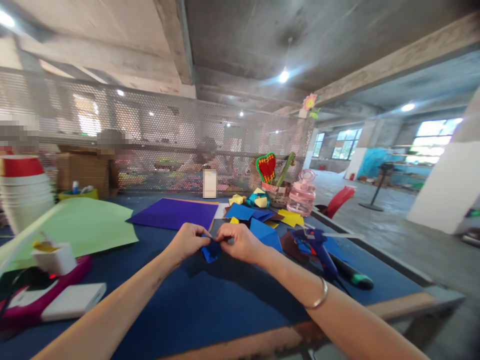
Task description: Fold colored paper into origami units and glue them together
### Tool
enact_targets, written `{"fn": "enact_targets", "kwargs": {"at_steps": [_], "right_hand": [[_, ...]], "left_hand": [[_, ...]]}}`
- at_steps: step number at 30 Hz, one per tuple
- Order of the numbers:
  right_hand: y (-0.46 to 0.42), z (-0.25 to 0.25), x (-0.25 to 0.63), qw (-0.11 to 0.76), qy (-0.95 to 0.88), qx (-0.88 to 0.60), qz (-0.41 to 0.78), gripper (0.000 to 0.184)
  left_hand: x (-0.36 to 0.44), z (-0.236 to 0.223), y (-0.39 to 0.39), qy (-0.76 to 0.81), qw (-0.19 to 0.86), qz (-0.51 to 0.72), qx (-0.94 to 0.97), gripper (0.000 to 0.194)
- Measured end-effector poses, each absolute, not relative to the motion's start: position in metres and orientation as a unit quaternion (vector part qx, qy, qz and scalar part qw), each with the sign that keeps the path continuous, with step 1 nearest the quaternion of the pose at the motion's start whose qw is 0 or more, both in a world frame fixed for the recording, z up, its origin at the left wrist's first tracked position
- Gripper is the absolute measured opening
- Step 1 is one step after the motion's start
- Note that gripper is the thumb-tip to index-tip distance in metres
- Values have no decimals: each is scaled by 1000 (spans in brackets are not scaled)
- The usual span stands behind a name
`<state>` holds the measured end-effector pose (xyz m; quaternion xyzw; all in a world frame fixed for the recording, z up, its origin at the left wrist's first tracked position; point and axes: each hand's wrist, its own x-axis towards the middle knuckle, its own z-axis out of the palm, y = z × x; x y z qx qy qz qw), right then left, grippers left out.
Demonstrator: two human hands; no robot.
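Both hands meet over the middle of the dark blue table [168,310]. A small folded piece of blue paper [210,253] is between them, its lower part hanging below the fingers. My left hand [188,241] pinches its left side. My right hand [238,241], with a silver bangle on that forearm, pinches its right side with curled fingers. The fingertips cover the upper part of the paper. Just past the hands lie a purple sheet [176,213] and blue paper pieces [265,234].
A blue glue gun [318,245] and a black-green tool handle [354,274] lie at right. Yellow paper [291,218], a pink bottle [301,196] and a basket [276,196] stand behind. Left are a green sheet [90,225], a power strip [30,305] and stacked cups [28,195].
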<state>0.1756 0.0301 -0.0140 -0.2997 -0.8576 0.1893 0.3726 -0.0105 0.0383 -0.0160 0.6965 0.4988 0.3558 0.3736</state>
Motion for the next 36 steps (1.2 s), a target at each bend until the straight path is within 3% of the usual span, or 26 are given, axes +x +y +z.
{"fn": "enact_targets", "kwargs": {"at_steps": [6,14,18,36], "right_hand": [[28,-11,174,375,-828,-336,247,11],[36,-13,179,348,-766,-390,374,45],[38,-15,181,334,-759,-394,397,50],[33,-17,179,315,-842,-395,189,19]], "left_hand": [[-9,-15,36,492,274,349,749,24],[-1,-3,18,484,171,334,790,21],[-1,-4,17,480,143,330,800,19],[-2,-5,18,482,114,327,804,20]]}}
